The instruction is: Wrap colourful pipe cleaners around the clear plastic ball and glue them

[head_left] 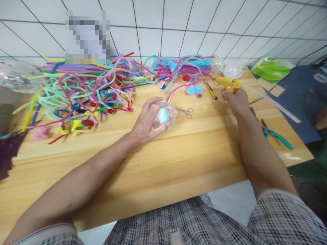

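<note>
My left hand [148, 119] is wrapped round the left side of a clear ball [171, 115] with pastel strips on it, at the middle of the wooden table. Pink and cream stems [176, 90] show just behind the ball. Small scissors [187, 112] lie close to its right side. Farther right, my right hand [235, 99] grips the handle of a yellow glue gun [230, 83], whose nozzle points left. A yellow and black cutter [211, 91] lies left of that hand.
Tangled pipe cleaners [84, 92] cover the back left of the table [178, 163]. Blue bundles [189, 64] lie at the back. Green-handled pliers [278, 136] are beside my right forearm. A clear glue stick [283, 110] and green package [272, 69] lie at right.
</note>
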`<state>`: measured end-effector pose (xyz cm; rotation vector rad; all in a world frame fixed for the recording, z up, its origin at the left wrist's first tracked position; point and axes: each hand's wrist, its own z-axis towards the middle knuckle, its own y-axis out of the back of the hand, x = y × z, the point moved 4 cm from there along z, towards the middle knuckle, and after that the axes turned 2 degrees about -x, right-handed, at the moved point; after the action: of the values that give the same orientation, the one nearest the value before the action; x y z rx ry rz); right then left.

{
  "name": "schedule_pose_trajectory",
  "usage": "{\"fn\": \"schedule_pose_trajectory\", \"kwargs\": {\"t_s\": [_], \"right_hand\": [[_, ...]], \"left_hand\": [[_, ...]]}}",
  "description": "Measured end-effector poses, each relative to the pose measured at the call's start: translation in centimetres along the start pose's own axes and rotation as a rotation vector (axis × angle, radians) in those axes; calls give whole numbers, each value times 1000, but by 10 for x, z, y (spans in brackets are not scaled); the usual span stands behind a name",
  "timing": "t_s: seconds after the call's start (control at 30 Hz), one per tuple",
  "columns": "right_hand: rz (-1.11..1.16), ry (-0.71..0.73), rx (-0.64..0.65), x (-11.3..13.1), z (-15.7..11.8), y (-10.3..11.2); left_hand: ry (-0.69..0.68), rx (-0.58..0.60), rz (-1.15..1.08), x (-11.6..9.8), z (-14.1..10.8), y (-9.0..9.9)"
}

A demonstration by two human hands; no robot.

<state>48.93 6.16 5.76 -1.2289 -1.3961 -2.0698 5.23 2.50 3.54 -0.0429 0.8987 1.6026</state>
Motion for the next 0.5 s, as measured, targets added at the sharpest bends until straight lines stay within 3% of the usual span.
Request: {"fn": "schedule_pose_trajectory", "kwargs": {"t_s": [0.1,0.2,0.3,0.4,0.5], "right_hand": [[127,8,0,34,-26,-3],[376,139,186,78,-62,-11],[427,130,420,108,-99,-23],[455,140,642,120,-127,-34],[403,157,754,117,-139,-39]], "left_hand": [[-10,-24,-18,-3,1,1],[-2,-14,-33,-5,1,3],[12,2,-53,-4,1,6],[8,8,-28,-3,2,9],[6,21,0,-3,2,10]]}}
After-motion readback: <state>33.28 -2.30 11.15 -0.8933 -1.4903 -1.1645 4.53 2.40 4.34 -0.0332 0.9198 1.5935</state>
